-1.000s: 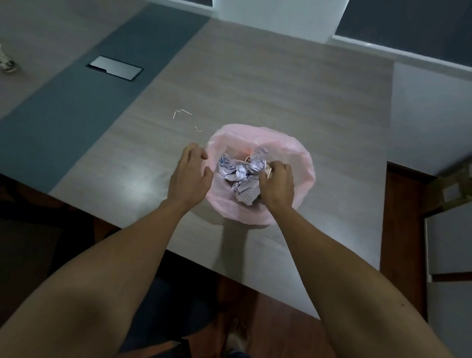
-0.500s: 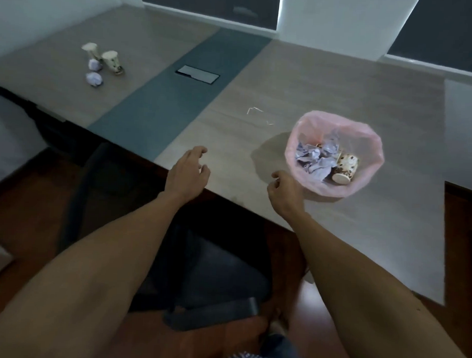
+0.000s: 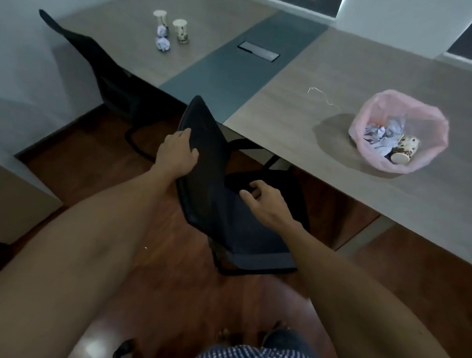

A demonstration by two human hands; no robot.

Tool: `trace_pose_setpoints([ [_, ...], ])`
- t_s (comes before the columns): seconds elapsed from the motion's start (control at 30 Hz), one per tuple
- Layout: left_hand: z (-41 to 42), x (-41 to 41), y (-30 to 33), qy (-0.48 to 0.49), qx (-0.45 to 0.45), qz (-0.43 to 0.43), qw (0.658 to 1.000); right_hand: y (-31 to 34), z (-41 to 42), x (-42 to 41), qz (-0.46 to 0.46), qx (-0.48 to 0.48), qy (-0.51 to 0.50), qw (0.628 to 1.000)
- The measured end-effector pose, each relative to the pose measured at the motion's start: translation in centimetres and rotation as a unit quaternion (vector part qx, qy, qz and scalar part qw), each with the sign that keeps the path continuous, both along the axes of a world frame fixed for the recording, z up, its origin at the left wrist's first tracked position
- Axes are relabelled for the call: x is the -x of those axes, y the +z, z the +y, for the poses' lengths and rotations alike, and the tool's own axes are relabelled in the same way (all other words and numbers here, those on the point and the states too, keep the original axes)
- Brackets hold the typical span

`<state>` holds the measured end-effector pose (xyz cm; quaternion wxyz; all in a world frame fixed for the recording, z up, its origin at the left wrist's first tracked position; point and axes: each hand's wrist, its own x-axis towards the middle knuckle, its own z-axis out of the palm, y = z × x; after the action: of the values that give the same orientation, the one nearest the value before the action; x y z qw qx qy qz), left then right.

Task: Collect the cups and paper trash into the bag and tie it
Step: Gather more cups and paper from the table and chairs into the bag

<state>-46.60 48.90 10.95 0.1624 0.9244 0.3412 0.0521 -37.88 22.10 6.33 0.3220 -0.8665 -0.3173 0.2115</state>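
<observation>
The two cups (image 3: 170, 25) and two paper balls (image 3: 163, 39) stand far at 11 o'clock from the left hand (image 3: 177, 152), the nearer one, whose fingers rest on the chair back (image 3: 204, 140); the right hand (image 3: 263, 201) is relaxed, holding nothing; the pink bag (image 3: 419, 115) sits at 2 o'clock

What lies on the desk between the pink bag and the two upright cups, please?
In the head view, between the pink bag and the cups lie a thin wire scrap and the dark centre strip with its cable hatch.
</observation>
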Motion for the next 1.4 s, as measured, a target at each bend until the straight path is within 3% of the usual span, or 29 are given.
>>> trace_pose_setpoints([
  [0.23,1.2,2.8,-2.6,0.024,0.047,-0.014,0.999,1.2,4.4,6.9,0.009,0.049,0.134,0.990],
  [0.4,1.5,2.2,-3.2,0.030,0.070,-0.063,0.995,1.0,6.7,9.3,-0.054,0.095,0.157,0.982],
  [0.57,2.3,0.9,-3.6,0.063,0.128,-0.110,0.984,0.7,7.7,9.9,-0.120,0.071,0.184,0.973],
  [0.87,2.0,-2.8,-2.6,0.113,0.144,-0.080,0.980,3.0,6.2,6.9,-0.059,0.101,0.280,0.953],
  [1.17,-5.0,-6.4,-1.3,0.112,0.217,-0.056,0.968,5.2,-3.3,0.6,0.053,0.144,0.226,0.962],
  [1.4,-12.4,-9.4,-0.9,0.108,0.287,-0.051,0.950,5.7,-13.5,-5.1,0.037,0.223,0.142,0.964],
])
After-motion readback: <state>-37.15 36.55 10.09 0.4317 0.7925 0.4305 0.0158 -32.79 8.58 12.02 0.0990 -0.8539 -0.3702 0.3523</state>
